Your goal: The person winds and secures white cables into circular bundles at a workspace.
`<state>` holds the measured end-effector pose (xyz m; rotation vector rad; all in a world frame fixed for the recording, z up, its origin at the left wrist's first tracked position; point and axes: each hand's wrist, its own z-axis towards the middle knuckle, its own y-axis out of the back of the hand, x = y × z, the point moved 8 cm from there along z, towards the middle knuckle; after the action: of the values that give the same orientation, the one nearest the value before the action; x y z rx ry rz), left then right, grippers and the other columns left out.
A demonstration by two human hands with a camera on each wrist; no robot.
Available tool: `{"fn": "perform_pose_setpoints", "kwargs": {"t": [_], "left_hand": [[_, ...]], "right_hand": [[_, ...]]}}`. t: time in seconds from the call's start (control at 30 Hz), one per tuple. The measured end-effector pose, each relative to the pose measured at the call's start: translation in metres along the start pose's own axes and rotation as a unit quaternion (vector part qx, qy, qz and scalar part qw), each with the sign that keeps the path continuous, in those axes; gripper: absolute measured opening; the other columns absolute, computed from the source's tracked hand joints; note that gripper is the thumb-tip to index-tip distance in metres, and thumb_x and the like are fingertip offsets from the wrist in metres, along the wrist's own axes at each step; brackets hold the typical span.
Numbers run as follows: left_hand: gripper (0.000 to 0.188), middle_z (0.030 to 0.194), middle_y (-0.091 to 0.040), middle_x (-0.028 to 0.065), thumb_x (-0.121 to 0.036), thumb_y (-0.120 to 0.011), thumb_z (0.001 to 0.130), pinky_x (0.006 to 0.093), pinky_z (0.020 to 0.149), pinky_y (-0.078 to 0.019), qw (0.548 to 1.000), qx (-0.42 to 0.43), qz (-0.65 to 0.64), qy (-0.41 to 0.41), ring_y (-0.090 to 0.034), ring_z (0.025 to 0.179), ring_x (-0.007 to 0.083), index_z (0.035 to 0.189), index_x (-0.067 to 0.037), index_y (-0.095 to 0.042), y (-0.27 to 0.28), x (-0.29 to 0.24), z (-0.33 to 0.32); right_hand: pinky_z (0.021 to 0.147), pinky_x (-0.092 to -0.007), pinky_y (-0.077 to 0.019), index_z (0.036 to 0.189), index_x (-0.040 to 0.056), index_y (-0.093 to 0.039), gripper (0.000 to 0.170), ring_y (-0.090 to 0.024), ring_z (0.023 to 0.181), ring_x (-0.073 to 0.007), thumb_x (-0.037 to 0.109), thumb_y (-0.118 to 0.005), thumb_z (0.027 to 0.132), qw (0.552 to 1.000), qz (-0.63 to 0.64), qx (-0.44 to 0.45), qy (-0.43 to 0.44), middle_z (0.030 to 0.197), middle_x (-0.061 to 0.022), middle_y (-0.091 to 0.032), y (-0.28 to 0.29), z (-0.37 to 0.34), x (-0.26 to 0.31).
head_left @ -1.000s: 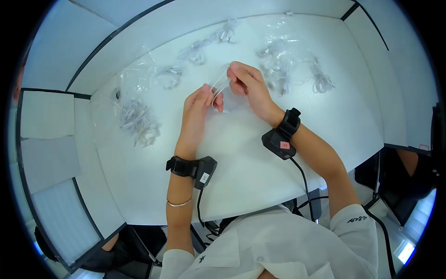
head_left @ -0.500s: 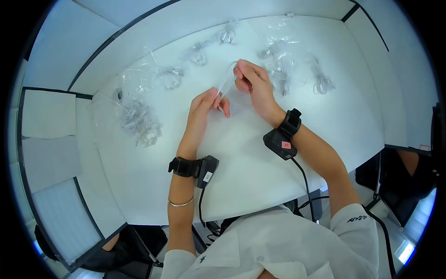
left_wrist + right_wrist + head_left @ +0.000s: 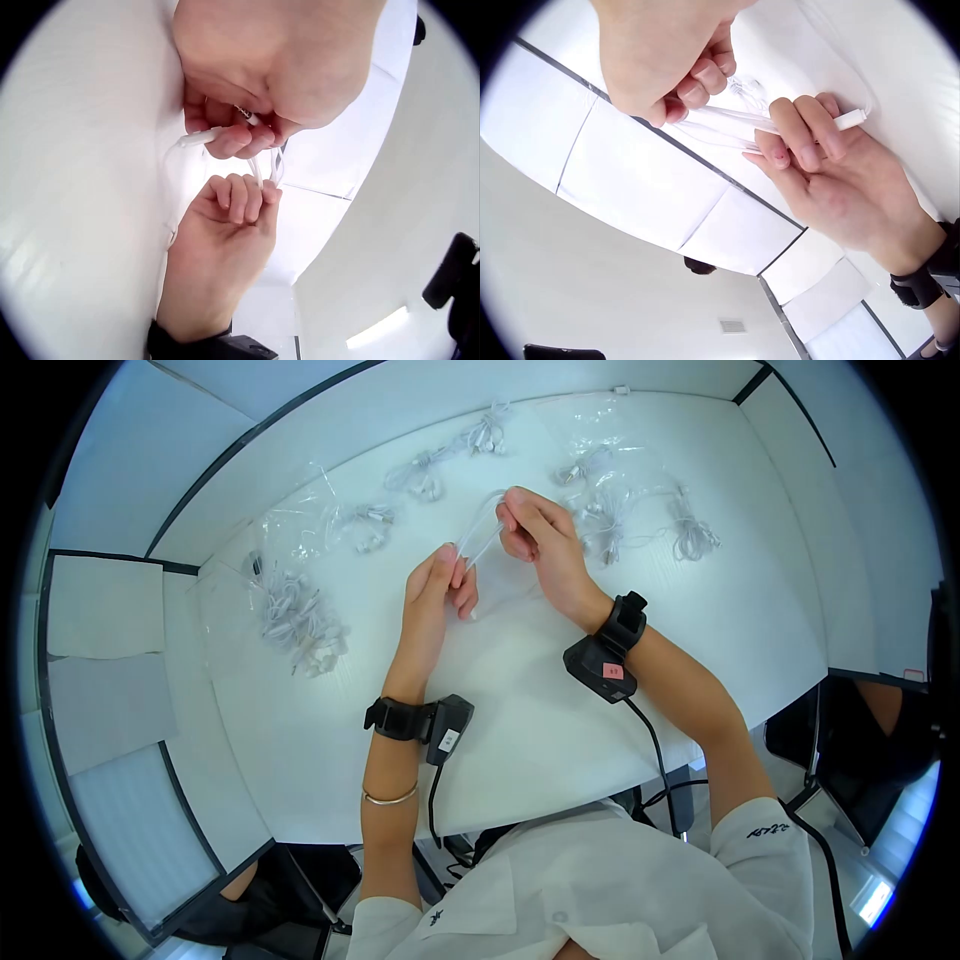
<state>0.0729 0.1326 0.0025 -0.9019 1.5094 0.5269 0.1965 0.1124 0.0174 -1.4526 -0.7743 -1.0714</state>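
Observation:
Between the two hands, looped strands of a white cable (image 3: 480,538) are stretched over the middle of the table. My left hand (image 3: 428,592) holds the near end of the loop in its curled fingers. In the left wrist view, a metal plug tip (image 3: 245,113) and a white cable end piece (image 3: 196,139) show at those fingers. The same end piece (image 3: 850,119) sticks out past the left fingers in the right wrist view. My right hand (image 3: 550,545), farther up and to the right, pinches the other end of the loop; its fingers (image 3: 694,93) are curled in.
A pile of white cables (image 3: 295,620) lies at the left by clear plastic wrapping. Further bundled cables lie at the back: one coil (image 3: 367,527), another (image 3: 485,435), a bagged group (image 3: 603,510) and a coil (image 3: 693,538) at the right. White partition walls (image 3: 600,382) enclose the table.
Both hands first shifted slightly right, the left then moving a little back left, with the loop still stretched between them. The left hand's lower fingers have shifted. The bundles stay put.

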Motion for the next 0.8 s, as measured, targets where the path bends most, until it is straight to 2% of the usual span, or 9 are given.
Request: {"fn": "perform_pose_setpoints", "kwargs": {"t": [0.13, 0.33, 0.47, 0.63, 0.8], "left_hand": [[0.039, 0.058, -0.044, 0.0045, -0.035, -0.034, 0.096, 0.0248, 0.053, -0.0309, 1.000, 0.013, -0.005, -0.006, -0.039, 0.055, 0.0123, 0.066, -0.011, -0.033, -0.0029, 0.0006, 0.0001], [0.038, 0.061, -0.047, 0.0057, -0.033, -0.034, 0.096, 0.0260, 0.054, -0.0335, 1.000, 0.014, 0.010, -0.002, -0.040, 0.056, 0.0128, 0.065, -0.011, -0.033, -0.0033, -0.0005, -0.0008], [0.036, 0.072, -0.053, 0.0090, -0.029, -0.035, 0.095, 0.0259, 0.057, -0.0358, 1.000, 0.001, 0.001, -0.022, -0.044, 0.058, 0.0137, 0.064, -0.010, -0.034, -0.0023, -0.0016, 0.0006], [0.037, 0.076, -0.054, 0.0091, -0.029, -0.036, 0.095, 0.0268, 0.059, -0.0368, 0.999, -0.018, -0.001, -0.036, -0.045, 0.059, 0.0146, 0.064, -0.010, -0.035, -0.0010, -0.0045, -0.0007], [0.038, 0.066, -0.039, 0.0017, -0.031, -0.038, 0.096, 0.0246, 0.059, -0.0323, 1.000, -0.017, -0.004, -0.009, -0.041, 0.059, 0.0127, 0.066, -0.009, -0.033, -0.0007, 0.0028, 0.0013]], "right_hand": [[0.049, -0.0213, -0.0221, 0.071, 0.0082, -0.045, 0.036, -0.028, 0.052, -0.0047, 0.035, -0.044, 0.095, 1.000, -0.001, -0.013, -0.010, 0.057, 0.0055, -0.032, 0.0021, 0.0003, -0.0012], [0.049, -0.0215, -0.0215, 0.071, 0.0083, -0.046, 0.036, -0.028, 0.053, -0.0042, 0.034, -0.043, 0.095, 1.000, 0.004, -0.002, 0.006, 0.058, 0.0058, -0.033, 0.0028, 0.0015, -0.0016], [0.048, -0.0217, -0.0206, 0.070, 0.0084, -0.044, 0.036, -0.027, 0.052, -0.0043, 0.033, -0.043, 0.095, 1.000, 0.013, -0.014, -0.009, 0.056, 0.0057, -0.031, 0.0026, 0.0021, -0.0033], [0.049, -0.0218, -0.0211, 0.070, 0.0087, -0.044, 0.034, -0.027, 0.052, -0.0049, 0.033, -0.043, 0.095, 1.000, 0.001, -0.012, -0.001, 0.056, 0.0052, -0.031, 0.0028, 0.0019, -0.0022], [0.054, -0.0225, -0.0234, 0.069, 0.0091, -0.044, 0.034, -0.029, 0.056, -0.0054, 0.032, -0.043, 0.094, 1.000, 0.009, -0.009, -0.007, 0.059, 0.0047, -0.034, 0.0032, 0.0038, -0.0043]]}}
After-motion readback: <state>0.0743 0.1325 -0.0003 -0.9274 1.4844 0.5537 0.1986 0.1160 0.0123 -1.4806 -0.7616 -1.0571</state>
